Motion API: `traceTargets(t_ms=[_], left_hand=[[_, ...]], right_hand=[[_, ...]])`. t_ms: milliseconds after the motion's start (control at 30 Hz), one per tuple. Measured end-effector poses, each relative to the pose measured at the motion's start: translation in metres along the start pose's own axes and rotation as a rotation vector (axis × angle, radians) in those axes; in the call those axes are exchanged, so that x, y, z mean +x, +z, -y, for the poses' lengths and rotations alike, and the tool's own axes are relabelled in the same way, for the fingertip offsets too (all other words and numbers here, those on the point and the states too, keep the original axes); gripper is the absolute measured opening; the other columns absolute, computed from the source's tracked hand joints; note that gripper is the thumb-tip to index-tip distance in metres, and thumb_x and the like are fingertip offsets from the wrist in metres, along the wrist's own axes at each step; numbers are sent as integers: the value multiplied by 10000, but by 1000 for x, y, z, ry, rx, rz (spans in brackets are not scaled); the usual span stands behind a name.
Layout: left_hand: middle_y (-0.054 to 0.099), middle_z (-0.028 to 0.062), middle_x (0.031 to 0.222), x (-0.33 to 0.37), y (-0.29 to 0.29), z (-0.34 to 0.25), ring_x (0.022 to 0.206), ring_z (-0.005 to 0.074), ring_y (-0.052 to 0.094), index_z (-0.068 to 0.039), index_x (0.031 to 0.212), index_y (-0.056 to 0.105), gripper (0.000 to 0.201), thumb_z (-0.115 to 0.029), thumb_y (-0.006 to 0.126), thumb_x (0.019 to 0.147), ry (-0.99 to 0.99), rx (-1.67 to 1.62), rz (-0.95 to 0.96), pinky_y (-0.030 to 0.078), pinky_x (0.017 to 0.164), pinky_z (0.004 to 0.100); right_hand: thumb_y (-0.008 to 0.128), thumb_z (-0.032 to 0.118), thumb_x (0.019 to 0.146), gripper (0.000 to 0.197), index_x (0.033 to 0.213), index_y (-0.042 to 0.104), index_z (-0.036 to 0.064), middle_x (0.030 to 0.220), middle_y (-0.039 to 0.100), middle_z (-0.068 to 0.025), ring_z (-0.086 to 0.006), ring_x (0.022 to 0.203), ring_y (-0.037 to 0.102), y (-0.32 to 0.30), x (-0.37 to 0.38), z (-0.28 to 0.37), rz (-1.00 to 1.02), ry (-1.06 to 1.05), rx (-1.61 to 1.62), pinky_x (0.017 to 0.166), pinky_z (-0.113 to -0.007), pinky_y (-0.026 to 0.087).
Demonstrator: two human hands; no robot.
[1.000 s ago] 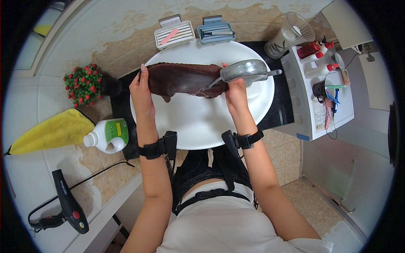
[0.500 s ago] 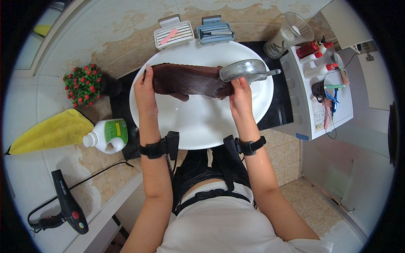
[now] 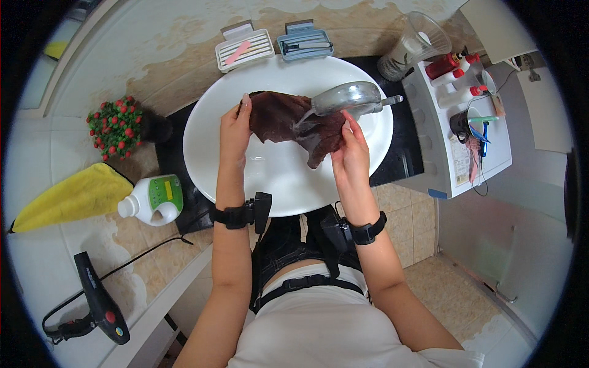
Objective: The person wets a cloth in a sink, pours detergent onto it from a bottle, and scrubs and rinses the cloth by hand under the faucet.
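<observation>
- Glossy white oval basin (image 3: pixel 276 190) on a black counter (image 3: pixel 406 147), before a beige-patterned tiled wall (image 3: pixel 184 52).
- Curved silver metal tap (image 3: pixel 346 97) at the basin's right edge overhangs the cloth, pouring water (image 3: pixel 305 119).
- White-and-green plastic jug (image 3: pixel 144 202) beside the counter's near-left corner.
- Dark-brown cloth (image 3: pixel 276 119) over the basin's middle; left hand (image 3: pixel 233 135) and right hand (image 3: pixel 353 152) each pinch one end.

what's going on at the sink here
A person is holding a dark brown cloth under the tap, above the white sink, with water running onto it. The left hand grips its left edge and the right hand its right side, where a corner hangs down. A yellow cloth and a white bottle lie off to the left.
</observation>
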State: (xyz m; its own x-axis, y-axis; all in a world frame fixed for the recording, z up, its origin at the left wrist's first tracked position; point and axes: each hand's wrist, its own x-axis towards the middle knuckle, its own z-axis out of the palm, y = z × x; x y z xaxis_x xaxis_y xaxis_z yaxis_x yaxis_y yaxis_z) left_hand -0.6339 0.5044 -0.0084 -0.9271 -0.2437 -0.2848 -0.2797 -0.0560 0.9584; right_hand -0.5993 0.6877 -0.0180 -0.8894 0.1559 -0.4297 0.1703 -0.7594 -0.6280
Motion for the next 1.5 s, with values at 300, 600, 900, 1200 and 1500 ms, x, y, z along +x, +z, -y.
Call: traceTargets(t_ms=[300,600,900,1200,1500], left_hand=[[556,-37,718,12,9,15,597,35,448,-60,890,616,408,-438,469,847,-38,46,119,311,507,167],[489,-39,611,12,27,24,553,51,375,19,823,631,443,-391,468,865,28,79,94,305,488,207],[541,-32,688,24,33,45,583,47,444,-37,904,620,410,-412,463,859,17,45,174,339,501,197],[551,80,615,-11,40,14,609,75,467,49,797,592,395,-317,463,870,112,437,97,392,548,271],[463,144,878,-64,33,23,748,245,480,36,1030,435,335,-104,555,751,416,576,524,413,634,317]], right_hand=[[333,104,913,317,1211,380,6,1200,442,-139,-215,1096,449,3,-21,9,20,-48,28,938,-345,362],[380,95,901,279,1165,441,25,1110,507,-97,-158,1001,503,3,-37,22,6,11,51,864,-280,411],[382,107,902,280,1165,442,29,1104,509,-99,-160,988,509,1,-36,23,2,-6,36,841,-284,428],[383,144,902,278,1101,459,-33,1068,517,-143,-232,1008,503,-20,13,-6,-29,404,250,851,-332,434],[499,248,853,224,963,540,58,907,598,-87,-205,748,570,-9,36,-27,264,676,65,610,-330,461]])
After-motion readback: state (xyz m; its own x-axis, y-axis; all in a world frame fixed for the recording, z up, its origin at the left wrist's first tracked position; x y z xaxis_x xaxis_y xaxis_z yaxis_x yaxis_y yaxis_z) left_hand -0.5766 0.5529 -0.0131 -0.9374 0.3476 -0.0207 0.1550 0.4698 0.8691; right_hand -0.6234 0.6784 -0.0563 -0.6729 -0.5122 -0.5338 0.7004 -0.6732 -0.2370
